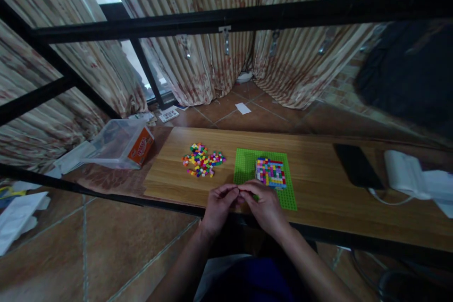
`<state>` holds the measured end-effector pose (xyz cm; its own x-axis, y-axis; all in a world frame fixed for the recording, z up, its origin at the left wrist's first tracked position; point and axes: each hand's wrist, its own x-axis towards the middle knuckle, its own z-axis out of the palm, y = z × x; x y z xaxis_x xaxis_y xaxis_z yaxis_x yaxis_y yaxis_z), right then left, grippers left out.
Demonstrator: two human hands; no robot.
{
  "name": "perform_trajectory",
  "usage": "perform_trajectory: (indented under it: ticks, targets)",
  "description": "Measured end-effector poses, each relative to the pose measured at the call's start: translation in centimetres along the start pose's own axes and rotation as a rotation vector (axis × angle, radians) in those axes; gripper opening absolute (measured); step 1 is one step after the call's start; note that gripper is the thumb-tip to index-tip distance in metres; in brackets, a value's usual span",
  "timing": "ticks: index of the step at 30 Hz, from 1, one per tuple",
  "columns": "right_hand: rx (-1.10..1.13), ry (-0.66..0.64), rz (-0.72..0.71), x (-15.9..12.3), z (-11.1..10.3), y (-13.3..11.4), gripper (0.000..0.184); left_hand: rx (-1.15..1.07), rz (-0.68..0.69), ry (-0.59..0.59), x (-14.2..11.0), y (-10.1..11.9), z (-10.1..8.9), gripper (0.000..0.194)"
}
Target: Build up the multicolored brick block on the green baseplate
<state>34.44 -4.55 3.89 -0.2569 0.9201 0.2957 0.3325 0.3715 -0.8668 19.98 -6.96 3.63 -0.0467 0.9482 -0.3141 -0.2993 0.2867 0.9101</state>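
Note:
My left hand (220,204) and my right hand (264,205) meet at the table's front edge, fingertips pinched together. A bit of red shows between them, seemingly a small toy brick mostly hidden by the fingers. Just beyond my right hand lies a green baseplate (244,165). On its right part stands a block built of many coloured toy bricks (271,172), its near left corner close to my right fingers. Left of the plate, a loose pile of small coloured toy bricks (203,160) is spread on the wood.
The wooden table (314,188) carries a black phone (357,165) with a white cable and a white device (406,174) at the right. A clear plastic box (118,144) with an orange label lies at the left. A black metal bar (226,21) crosses in front of the curtains.

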Motion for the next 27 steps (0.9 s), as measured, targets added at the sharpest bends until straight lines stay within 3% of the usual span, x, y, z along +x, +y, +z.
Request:
perform_trajectory:
  ticks: [8,12,15,20,27]
  targets:
    - [-0.02,0.02,0.072,-0.7,-2.9,0.1,0.015,0.15,0.059,-0.08,0.3,-0.6,1.2,0.024]
    - [-0.085,0.212,0.098,1.1,-5.5,1.9,0.016,0.479,0.275,0.024,1.3,-1.2,-0.7,0.019]
    - [-0.18,0.268,0.094,3.0,-6.8,3.8,0.017,0.706,0.451,0.074,2.0,-1.6,-2.9,0.019]
    - [-0.252,0.321,0.074,4.6,-6.6,6.1,0.019,0.79,0.522,0.153,2.6,-2.4,-4.9,0.022]
    - [-0.179,0.323,0.107,4.9,-6.1,7.1,0.019,0.808,0.526,0.156,2.8,-2.7,-4.9,0.021]
